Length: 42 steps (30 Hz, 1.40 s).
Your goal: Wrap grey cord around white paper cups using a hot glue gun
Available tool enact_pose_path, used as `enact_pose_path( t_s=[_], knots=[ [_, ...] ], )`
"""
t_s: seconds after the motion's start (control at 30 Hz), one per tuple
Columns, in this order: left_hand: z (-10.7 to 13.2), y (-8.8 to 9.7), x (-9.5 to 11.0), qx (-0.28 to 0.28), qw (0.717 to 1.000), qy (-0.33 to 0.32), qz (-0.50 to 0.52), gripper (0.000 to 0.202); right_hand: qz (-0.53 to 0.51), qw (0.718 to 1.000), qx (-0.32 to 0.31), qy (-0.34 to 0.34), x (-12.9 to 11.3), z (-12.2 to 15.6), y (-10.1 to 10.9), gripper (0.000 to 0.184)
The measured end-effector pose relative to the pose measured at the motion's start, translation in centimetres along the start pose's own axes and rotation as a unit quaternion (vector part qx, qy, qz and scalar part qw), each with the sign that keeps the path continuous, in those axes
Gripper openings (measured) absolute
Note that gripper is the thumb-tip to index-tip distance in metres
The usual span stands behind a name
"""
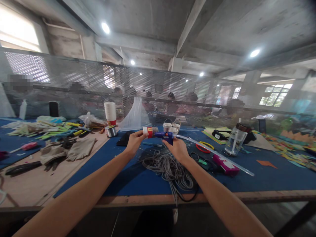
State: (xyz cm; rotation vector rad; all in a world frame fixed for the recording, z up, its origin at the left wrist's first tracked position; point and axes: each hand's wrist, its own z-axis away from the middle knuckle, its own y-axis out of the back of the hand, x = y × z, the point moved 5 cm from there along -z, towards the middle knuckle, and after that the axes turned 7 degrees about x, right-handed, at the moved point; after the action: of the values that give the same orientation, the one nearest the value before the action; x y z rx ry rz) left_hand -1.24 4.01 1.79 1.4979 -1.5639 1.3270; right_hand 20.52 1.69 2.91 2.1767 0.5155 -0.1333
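My left hand [134, 141] grips a small red-and-white capped container [149, 131] held out over the blue table mat [259, 177]. My right hand [178, 148] grips a blue glue gun [165, 135] whose nozzle meets the container. A long clear glue stick [214, 152] trails from the gun's back to the right, across the mat. A heap of grey cord [170, 169] lies just below both hands.
A magenta glue gun [225, 166], a red ring [202, 148] and a clear jar [235, 141] lie to the right. Paper cups [110, 113], a solder spool [111, 131], gloves [66, 150] and scraps lie to the left. A mesh fence [74, 79] stands behind, with people beyond it.
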Motion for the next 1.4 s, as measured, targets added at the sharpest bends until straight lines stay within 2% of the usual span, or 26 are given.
enact_pose_path(
  t_s=[0.7, 1.4],
  knots=[
    [0.1, -0.17, 0.02, -0.023, 0.998, -0.028, -0.051, 0.041, -0.013, 0.999, 0.035, -0.003, 0.01, -0.02, 0.75, 0.047],
    [0.51, -0.77, 0.43, -0.06, 0.995, -0.048, -0.06, 0.038, -0.015, 0.999, 0.018, -0.027, 0.36, -0.27, 0.9, 0.048]
  ],
)
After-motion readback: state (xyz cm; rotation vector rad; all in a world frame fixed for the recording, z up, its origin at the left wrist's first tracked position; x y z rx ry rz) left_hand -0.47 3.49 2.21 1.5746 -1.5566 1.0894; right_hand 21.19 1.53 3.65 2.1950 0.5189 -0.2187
